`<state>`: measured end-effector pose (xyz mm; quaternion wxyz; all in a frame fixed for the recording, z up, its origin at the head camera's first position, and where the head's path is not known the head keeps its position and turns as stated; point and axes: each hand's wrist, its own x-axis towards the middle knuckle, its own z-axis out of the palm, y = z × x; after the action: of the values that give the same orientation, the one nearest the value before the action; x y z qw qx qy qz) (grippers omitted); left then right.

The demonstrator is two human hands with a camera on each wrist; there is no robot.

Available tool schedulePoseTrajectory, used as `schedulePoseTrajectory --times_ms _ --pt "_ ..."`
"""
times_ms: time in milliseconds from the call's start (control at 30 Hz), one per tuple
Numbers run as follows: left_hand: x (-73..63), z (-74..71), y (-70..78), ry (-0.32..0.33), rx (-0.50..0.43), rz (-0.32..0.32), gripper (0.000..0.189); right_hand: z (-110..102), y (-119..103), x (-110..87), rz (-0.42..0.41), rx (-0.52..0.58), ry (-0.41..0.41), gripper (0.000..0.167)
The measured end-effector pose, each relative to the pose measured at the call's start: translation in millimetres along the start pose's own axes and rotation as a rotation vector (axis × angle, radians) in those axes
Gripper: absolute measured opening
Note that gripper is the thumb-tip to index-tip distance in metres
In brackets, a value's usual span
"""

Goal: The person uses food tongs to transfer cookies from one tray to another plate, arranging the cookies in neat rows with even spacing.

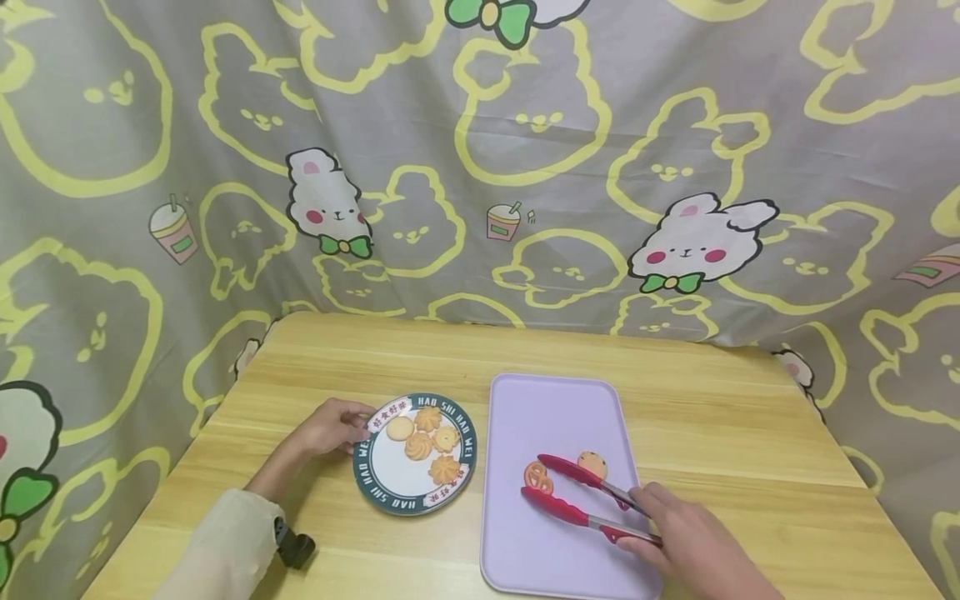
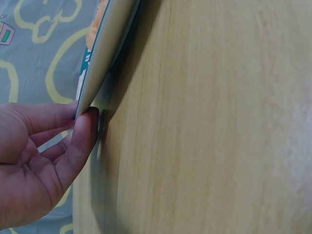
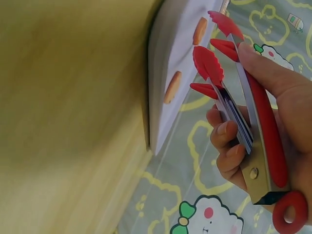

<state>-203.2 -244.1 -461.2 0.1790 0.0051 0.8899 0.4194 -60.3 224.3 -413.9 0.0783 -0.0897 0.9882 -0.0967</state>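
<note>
My left hand pinches the left rim of a round plate with a dark green lettered border; the thumb and fingers meet at its edge in the left wrist view. Several cookies lie on the plate, swirled, ringed and plain round. In my right hand are red-tipped metal tongs, gripped around the arms with the tips spread. Those tips hover over a lilac tray, on either side of a pretzel-shaped cookie. A round cookie with dark specks sits on the tray just beyond the upper tip.
Plate and tray stand side by side on a wooden table, a narrow strip of wood between them. A grey curtain with yellow cartoon outlines hangs behind the table and at both sides. A black device is strapped to the left wrist.
</note>
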Motion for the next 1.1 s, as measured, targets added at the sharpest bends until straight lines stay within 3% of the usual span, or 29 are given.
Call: schedulePoseTrajectory --times_ms 400,667,967,1100 --pt "-1.1 -0.2 0.9 -0.007 -0.001 -0.005 0.040 3.7 -2.2 1.8 0.035 0.019 -0.027 0.058" --pt "-0.7 -1.1 0.1 -0.010 -0.005 -0.003 0.040 -2.8 -1.5 4.7 0.013 0.017 0.008 0.060" --pt "-0.5 -1.3 -0.2 -0.005 -0.008 0.007 0.040 -13.3 -8.3 18.7 -0.191 -0.061 0.220 0.045" --pt "0.4 -1.0 0.1 -0.006 -0.009 0.004 0.040 -19.6 -18.8 29.4 -0.275 -0.080 0.270 0.042"
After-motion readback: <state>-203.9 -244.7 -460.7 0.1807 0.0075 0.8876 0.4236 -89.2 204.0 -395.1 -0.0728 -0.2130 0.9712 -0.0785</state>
